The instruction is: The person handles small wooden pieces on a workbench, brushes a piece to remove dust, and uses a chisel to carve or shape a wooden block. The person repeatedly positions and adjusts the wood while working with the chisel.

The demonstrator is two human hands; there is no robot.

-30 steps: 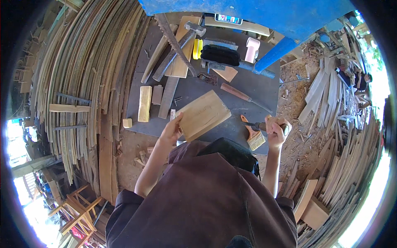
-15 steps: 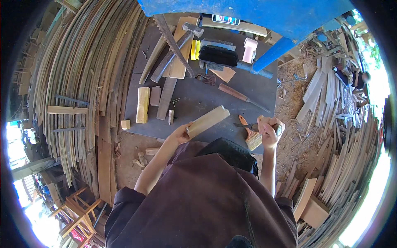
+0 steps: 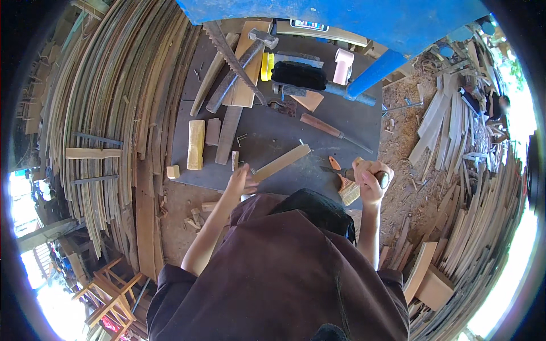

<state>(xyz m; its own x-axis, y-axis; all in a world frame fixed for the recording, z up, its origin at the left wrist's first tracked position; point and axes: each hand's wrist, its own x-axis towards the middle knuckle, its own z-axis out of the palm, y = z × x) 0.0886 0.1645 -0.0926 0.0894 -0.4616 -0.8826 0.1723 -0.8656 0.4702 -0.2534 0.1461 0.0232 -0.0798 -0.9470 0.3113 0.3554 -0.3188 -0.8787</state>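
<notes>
My left hand (image 3: 242,181) is at the near edge of the dark table, fingers apart, at the lower end of a pale wooden strip (image 3: 281,163). The strip slants up to the right, a narrow side facing up, its near end against my fingers. My right hand (image 3: 372,176) is closed around the rounded wooden handle of a chisel (image 3: 339,171), whose dark blade points left. Partly under that blade lies a flat brush (image 3: 348,191) with an orange handle and pale bristles. Another long tool with a wooden handle (image 3: 321,124) lies farther up the table.
On the dark table (image 3: 273,128) lie a hammer (image 3: 242,71), a saw blade (image 3: 230,57), a yellowish wood block (image 3: 195,145), a black brush-like block (image 3: 298,76) and a pink object (image 3: 343,67). A blue panel (image 3: 341,23) overhangs the far side. Stacked planks (image 3: 114,108) stand left.
My left hand has loosened its grip and shifted slightly left. The wooden strip has turned from its broad face to a narrow side and dropped slightly. My right hand and the chisel have hardly moved.
</notes>
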